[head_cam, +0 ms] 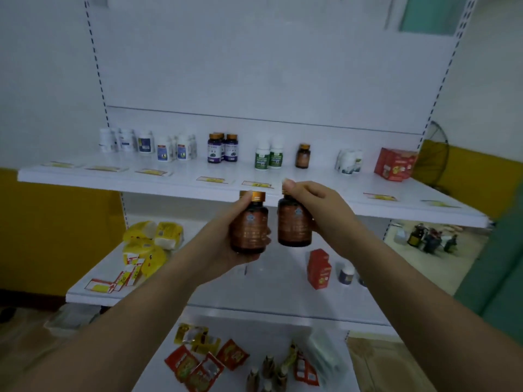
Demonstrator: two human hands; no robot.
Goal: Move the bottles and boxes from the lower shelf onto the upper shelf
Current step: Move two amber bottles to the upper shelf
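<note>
Head view: left hand [230, 239] grips an amber bottle [250, 226] round its body, right hand [315, 203] holds a second bottle [294, 226] by the neck. Both are upright, side by side, just below the front edge of the upper shelf [113, 183]. A matching shelf bottle [302, 156] stands up and beyond, nearer the right hand.

Just beyond your right fingertips [291, 185] runs the white metal upper shelf [113, 176]. It carries white plastic pill bottles [127, 142] far to their left, purple-labelled gold-capped bottles [222, 148], green-labelled white bottles [268, 157], one small amber gold-capped bottle [302, 156] straight past them, and a red cardboard box [394, 164] off to the right. Below your left fingertips [246, 198], the white lower shelf [268, 287] holds yellow soft packets [150, 241] to the left and an upright red carton [319, 268] to the right.
</note>
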